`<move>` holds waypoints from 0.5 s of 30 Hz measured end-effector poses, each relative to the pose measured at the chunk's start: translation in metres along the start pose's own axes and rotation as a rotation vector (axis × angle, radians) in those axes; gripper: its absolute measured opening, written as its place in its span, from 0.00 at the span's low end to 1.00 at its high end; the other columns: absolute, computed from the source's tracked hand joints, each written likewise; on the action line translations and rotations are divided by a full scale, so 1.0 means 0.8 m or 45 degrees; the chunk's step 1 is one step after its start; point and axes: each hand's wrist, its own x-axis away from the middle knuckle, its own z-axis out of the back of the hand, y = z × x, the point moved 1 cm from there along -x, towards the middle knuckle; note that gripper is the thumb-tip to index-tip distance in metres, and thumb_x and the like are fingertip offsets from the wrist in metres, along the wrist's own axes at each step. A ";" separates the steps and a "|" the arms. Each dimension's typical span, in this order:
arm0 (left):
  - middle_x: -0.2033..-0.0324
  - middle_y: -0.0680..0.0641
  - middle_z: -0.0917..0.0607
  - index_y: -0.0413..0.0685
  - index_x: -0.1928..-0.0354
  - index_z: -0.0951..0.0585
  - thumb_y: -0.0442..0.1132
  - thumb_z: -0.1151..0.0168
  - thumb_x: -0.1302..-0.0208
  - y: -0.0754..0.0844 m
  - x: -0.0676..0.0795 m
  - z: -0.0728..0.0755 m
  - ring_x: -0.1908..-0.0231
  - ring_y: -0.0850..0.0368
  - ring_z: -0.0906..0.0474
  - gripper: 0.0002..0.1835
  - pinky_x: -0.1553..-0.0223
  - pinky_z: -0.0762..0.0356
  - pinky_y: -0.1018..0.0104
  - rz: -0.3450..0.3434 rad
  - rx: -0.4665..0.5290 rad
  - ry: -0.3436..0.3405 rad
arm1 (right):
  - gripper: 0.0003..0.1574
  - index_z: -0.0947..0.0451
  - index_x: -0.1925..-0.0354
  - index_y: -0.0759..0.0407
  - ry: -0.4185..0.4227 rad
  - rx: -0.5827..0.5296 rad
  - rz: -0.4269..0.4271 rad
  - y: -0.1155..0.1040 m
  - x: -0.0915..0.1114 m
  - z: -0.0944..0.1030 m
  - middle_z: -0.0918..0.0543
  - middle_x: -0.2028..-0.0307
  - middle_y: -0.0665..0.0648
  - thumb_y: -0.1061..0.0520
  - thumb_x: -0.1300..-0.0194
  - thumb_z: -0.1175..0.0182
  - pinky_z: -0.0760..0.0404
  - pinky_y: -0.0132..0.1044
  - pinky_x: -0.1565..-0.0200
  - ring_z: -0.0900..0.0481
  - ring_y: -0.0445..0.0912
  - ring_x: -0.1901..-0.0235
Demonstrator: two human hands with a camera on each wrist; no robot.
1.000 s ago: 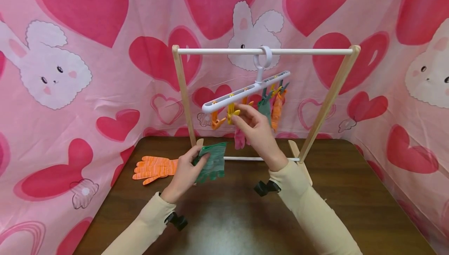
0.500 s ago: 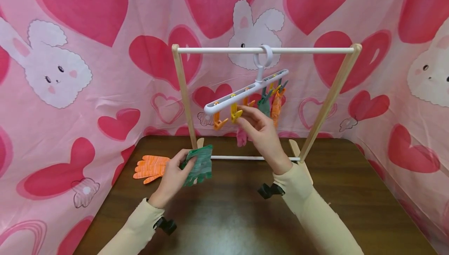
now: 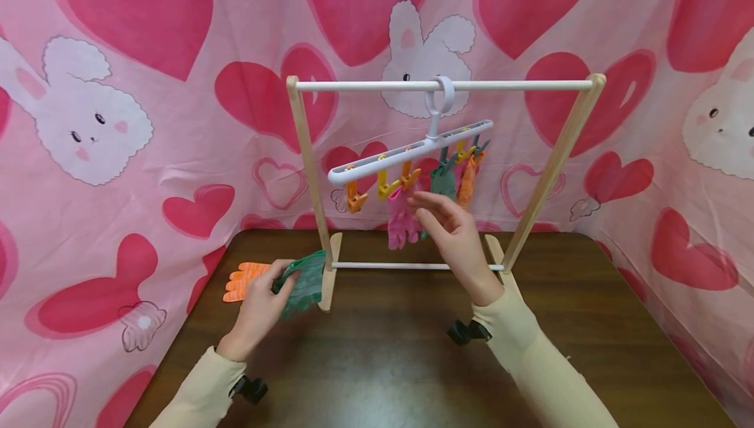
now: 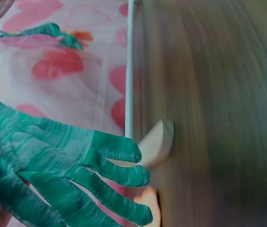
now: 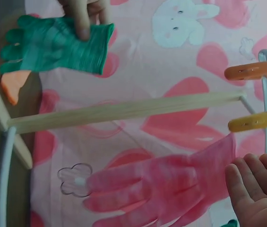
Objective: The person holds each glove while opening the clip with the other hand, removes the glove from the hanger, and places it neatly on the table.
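Note:
My left hand pinches a green striped glove by its cuff, low over the left part of the table. In the left wrist view the glove's fingers dangle free. My right hand holds nothing; its fingers are loosely bent beside the pink glove, which hangs from an orange clip on the white hanger. A yellow clip and an end orange clip carry nothing. Farther back on the hanger hang another green glove and an orange glove.
A second orange glove lies on the dark table at the left, partly hidden behind my left hand. The hanger hooks over the white top rod of a wooden-legged rack. Its lower rod runs close above the table.
My left hand has carried the green glove left and slightly down. My right hand has let go of the yellow clip and drawn back to the right, and the hanger has swung slightly.

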 end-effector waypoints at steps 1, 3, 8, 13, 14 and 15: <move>0.62 0.48 0.10 0.44 0.50 0.16 0.27 0.31 0.34 -0.003 0.002 0.004 0.71 0.62 0.22 0.13 0.66 0.18 0.69 -0.036 -0.040 0.011 | 0.21 0.23 0.36 0.68 -0.005 0.001 -0.009 0.003 0.002 0.002 0.17 0.42 0.68 0.63 0.24 0.40 0.20 0.36 0.40 0.16 0.48 0.42; 0.63 0.48 0.10 0.44 0.51 0.15 0.25 0.29 0.37 -0.009 0.005 0.012 0.72 0.61 0.23 0.14 0.68 0.18 0.67 -0.109 -0.126 0.032 | 0.21 0.23 0.36 0.68 -0.012 0.009 -0.029 0.008 0.007 0.007 0.17 0.41 0.69 0.62 0.23 0.41 0.20 0.35 0.41 0.16 0.48 0.42; 0.67 0.44 0.11 0.44 0.51 0.14 0.23 0.23 0.47 -0.027 0.013 0.033 0.74 0.56 0.19 0.21 0.73 0.16 0.56 -0.324 -0.399 0.059 | 0.22 0.24 0.36 0.71 -0.020 0.027 -0.073 0.021 0.019 0.018 0.16 0.42 0.66 0.63 0.23 0.41 0.19 0.37 0.41 0.15 0.45 0.45; 0.65 0.41 0.11 0.41 0.49 0.15 0.33 0.26 0.37 -0.043 0.021 0.053 0.70 0.45 0.13 0.15 0.74 0.15 0.50 -0.524 -0.610 0.006 | 0.20 0.23 0.38 0.72 -0.016 0.049 -0.070 0.032 0.025 0.027 0.15 0.44 0.64 0.64 0.23 0.42 0.18 0.38 0.42 0.16 0.49 0.45; 0.66 0.41 0.11 0.40 0.50 0.16 0.38 0.32 0.29 -0.045 0.023 0.056 0.70 0.45 0.12 0.11 0.75 0.15 0.50 -0.557 -0.640 -0.001 | 0.20 0.24 0.38 0.73 -0.018 0.049 -0.066 0.033 0.025 0.028 0.16 0.44 0.66 0.64 0.23 0.42 0.18 0.38 0.43 0.16 0.50 0.45; 0.66 0.41 0.11 0.40 0.50 0.16 0.43 0.40 0.23 -0.046 0.024 0.058 0.70 0.45 0.12 0.13 0.75 0.15 0.50 -0.587 -0.669 -0.005 | 0.20 0.24 0.38 0.73 -0.021 0.048 -0.063 0.034 0.026 0.030 0.17 0.44 0.68 0.64 0.23 0.42 0.18 0.37 0.43 0.16 0.51 0.45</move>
